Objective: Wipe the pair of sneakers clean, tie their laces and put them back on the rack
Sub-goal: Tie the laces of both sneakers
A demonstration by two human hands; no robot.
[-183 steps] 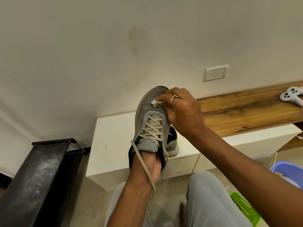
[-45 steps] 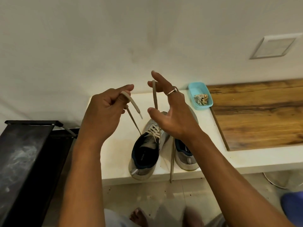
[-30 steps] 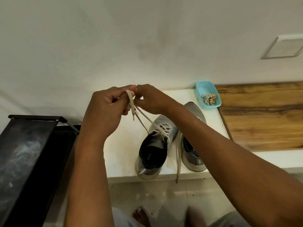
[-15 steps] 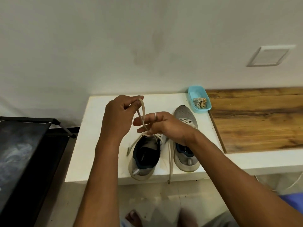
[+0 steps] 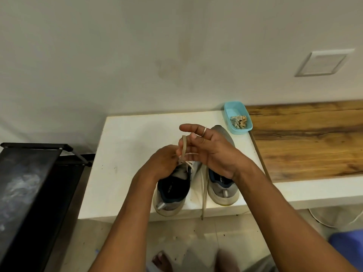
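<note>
Both sneakers on white bench (image 5: 125,150), side by side, heels at the front edge, toes toward the wall. Left hand (image 5: 164,162) curled above left sneaker (image 5: 170,195), pinching beige lace (image 5: 183,146) just over the tongue, with the loop standing up between the two hands. Right hand (image 5: 213,154) over right sneaker (image 5: 223,190), fingers loosely spread and mostly straight, ring (image 5: 204,132) on one, lace strand lying across them; no clear pinch. Loose lace (image 5: 204,195) trailing between the shoes and over the bench edge. Blue tray (image 5: 234,108) with crumpled wipe (image 5: 238,121) at bench back, near right sneaker's toe. Black rack (image 5: 29,183) left of bench, well apart from the shoes.
</note>
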